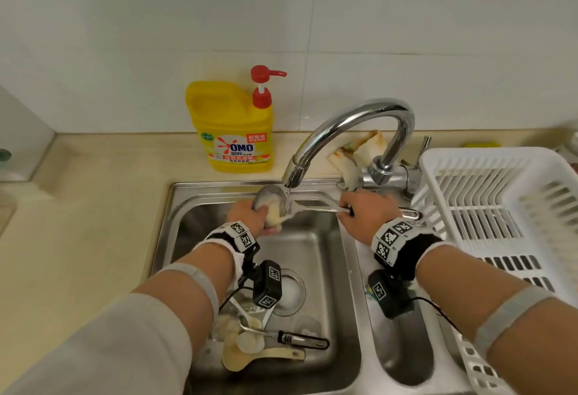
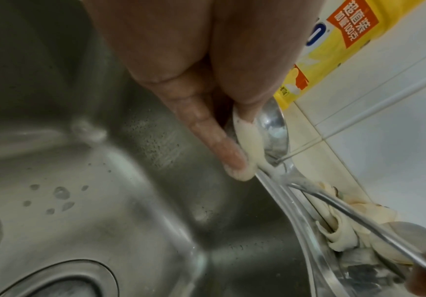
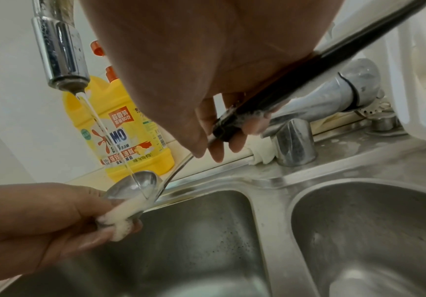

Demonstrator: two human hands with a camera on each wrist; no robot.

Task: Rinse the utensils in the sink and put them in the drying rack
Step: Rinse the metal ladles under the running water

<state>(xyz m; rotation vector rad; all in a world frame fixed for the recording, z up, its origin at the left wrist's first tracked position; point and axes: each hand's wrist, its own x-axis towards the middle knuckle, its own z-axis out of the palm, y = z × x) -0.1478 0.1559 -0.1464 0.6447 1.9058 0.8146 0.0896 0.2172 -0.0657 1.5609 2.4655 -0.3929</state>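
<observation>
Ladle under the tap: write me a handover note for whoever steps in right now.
Left hand pinches a pale foamy sponge against the ladle bowl, under the running tap.
Right hand grips the ladle's black handle.
Drying rack, on the right, shows no utensils yet.
Left to do: finish rinsing the ladle and rack it, then the utensils piled in the left sink basin, among them a black-handled tool and a pale wooden spoon.

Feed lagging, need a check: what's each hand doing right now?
Left hand: fingers hold a sponge against the ladle bowl, under the tap.
Right hand: grips the ladle's handle.
</observation>
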